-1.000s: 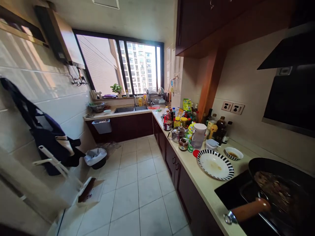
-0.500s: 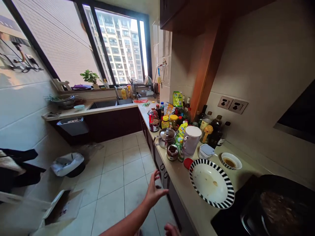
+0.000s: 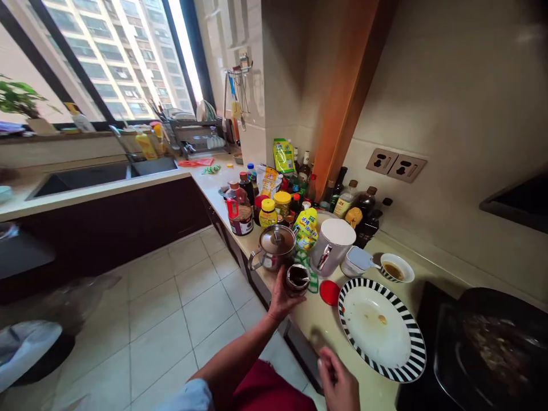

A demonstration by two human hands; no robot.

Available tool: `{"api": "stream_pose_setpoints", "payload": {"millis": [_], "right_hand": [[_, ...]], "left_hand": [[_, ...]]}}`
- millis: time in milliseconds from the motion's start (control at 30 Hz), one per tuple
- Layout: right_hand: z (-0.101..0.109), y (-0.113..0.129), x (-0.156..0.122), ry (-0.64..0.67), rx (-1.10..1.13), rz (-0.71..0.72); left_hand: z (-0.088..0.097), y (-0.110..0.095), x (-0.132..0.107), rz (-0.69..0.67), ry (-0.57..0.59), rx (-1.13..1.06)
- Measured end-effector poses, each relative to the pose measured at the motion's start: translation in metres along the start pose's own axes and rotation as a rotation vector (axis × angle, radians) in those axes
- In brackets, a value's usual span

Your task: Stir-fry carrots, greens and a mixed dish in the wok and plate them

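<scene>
My left hand (image 3: 283, 299) is wrapped round a small open glass jar (image 3: 297, 278) with dark contents, in front of the metal pot. Something pale and shiny, perhaps a spoon, shows inside the jar's mouth. At the lower right, my right hand (image 3: 339, 381) hovers over the counter edge with its fingers curled together; whether anything is between them I cannot make out. A red lid (image 3: 329, 292) lies flat on the counter between the jar and a large plate (image 3: 351, 337) with a black-and-white striped rim. Oily residue and a few scraps sit on that plate.
A lidded metal pot (image 3: 277, 244), a white pitcher (image 3: 332, 245) and a white seasoning box (image 3: 357, 261) crowd the counter, with several bottles behind. A small bowl (image 3: 397, 268) of brown liquid stands near the wall. At right, a dark pan (image 3: 492, 342) holds food on the stove.
My left hand has gone from open in the air to gripping the jar. My right hand has risen further into view. The camera has turned right and moved closer to the counter.
</scene>
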State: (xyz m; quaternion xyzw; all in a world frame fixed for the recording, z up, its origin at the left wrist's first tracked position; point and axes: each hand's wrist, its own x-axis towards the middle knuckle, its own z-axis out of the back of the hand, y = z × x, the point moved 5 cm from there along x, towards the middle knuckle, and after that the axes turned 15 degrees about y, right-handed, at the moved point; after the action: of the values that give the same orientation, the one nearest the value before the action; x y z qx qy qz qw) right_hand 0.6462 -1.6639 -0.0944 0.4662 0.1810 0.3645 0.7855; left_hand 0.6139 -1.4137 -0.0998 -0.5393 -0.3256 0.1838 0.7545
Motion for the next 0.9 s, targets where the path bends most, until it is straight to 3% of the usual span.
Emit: {"api": "stream_pose_setpoints", "payload": {"millis": [167,367,467,567,700,900], "right_hand": [[-0.006,0.024,0.063,-0.043,-0.147,-0.059],[-0.040,0.060,0.133,-0.077,-0.485,-0.035],[-0.057,0.076,0.169,-0.015,-0.698,-0.170],[-0.065,0.082,0.194,0.073,-0.778,-0.286],[-0.065,0.086,0.196,0.069,-0.758,-0.269],[-0.051,0.091,0.153,0.032,-0.577,-0.132]], "left_hand": [[0.014,-0.002,0.004,-0.029,0.074,0.063],[0.057,-0.011,-0.027,-0.070,0.166,-0.002],[0.074,-0.010,-0.036,-0.076,0.199,-0.028],[0.083,-0.009,-0.035,-0.073,0.211,-0.048],[0.089,-0.006,-0.029,-0.061,0.207,-0.045],[0.090,0.006,-0.025,-0.015,0.195,-0.102]]}}
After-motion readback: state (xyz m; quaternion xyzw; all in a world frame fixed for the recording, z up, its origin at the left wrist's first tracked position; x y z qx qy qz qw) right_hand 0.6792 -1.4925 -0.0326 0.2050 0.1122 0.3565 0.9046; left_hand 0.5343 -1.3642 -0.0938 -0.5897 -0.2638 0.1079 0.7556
